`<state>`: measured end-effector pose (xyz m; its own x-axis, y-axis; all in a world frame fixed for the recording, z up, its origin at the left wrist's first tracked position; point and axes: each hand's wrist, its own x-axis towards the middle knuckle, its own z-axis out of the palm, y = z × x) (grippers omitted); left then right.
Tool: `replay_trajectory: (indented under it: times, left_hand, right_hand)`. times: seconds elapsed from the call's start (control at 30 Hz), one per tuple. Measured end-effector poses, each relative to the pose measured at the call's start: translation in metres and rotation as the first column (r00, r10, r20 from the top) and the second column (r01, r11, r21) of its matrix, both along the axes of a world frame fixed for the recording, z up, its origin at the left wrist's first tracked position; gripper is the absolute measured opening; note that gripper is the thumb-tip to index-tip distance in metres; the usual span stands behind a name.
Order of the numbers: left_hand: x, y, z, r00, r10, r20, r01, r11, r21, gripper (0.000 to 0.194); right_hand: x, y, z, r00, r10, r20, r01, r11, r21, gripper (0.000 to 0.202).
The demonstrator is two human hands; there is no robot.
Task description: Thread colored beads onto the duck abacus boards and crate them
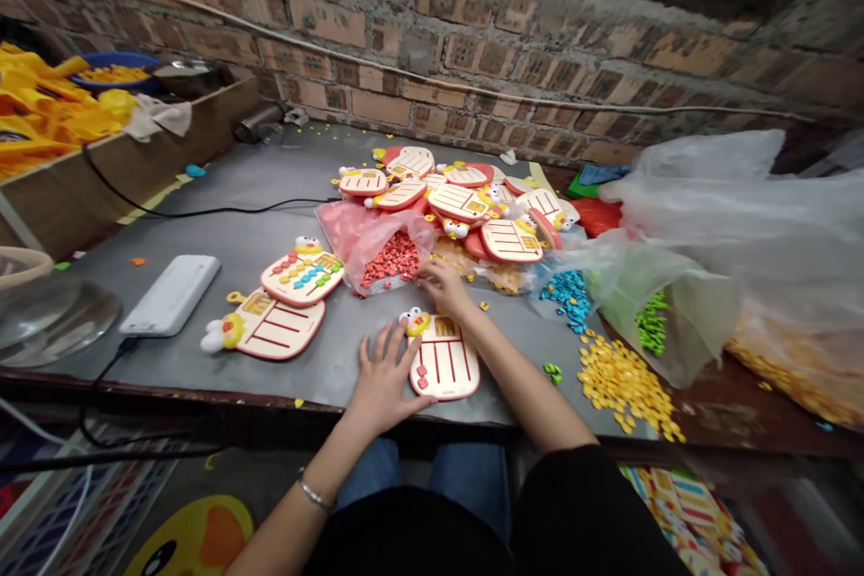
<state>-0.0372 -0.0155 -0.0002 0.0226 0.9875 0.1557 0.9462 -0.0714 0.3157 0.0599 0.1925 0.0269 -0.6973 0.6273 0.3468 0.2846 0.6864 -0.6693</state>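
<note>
A cream duck-shaped toy board (pixel 454 362) with red slots lies in front of me, two red pieces on its left slot. My left hand (pixel 382 378) rests at its left edge, fingers spread, thumb along the bottom and fingertips near the duck head. My right hand (pixel 445 290) reaches past the board to the edge of a heap of small red pieces (pixel 391 259) in a pink plastic bag. Its fingers are bent together; whatever is between them is hidden. To the left, a board filled with coloured pieces (pixel 303 275) overlaps another board with bare slots (pixel 280 330).
Many boards are piled (pixel 465 198) at the back. Blue pieces (pixel 567 297), green pieces (pixel 652 324) and loose yellow pieces (pixel 625 378) lie on the right beside plastic bags (pixel 702 225). A white power bank (pixel 172 295) with a cable sits left, near a cardboard box (pixel 135 144).
</note>
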Motion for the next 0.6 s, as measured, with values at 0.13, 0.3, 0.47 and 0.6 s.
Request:
replay_trajectory:
  times: [0.13,0.3,0.47,0.6]
  left_hand:
    - [0.001,0.0,0.0,1.0,0.012,0.014,-0.012,1.0,0.014,0.086]
    - [-0.001,0.0,0.003,0.999,-0.038,0.016,0.039,0.999,-0.017,0.081]
    - [-0.002,0.0,0.005,0.999,-0.045,-0.01,0.045,0.999,-0.024,0.079]
    - [-0.001,0.0,0.007,1.0,-0.03,0.002,0.031,0.999,-0.03,0.08]
  right_hand:
    - [0.068,-0.03,0.012,0.972,-0.14,-0.191,0.105,0.977,-0.183,0.017]
    - [0.106,-0.059,0.007,0.986,-0.162,-0.04,0.159,0.985,-0.059,0.017]
    - [0.09,-0.059,-0.007,0.96,-0.185,0.209,0.14,0.967,0.213,0.02]
    - [0.093,-0.059,-0.012,0.971,-0.161,0.176,0.134,0.979,0.155,0.015]
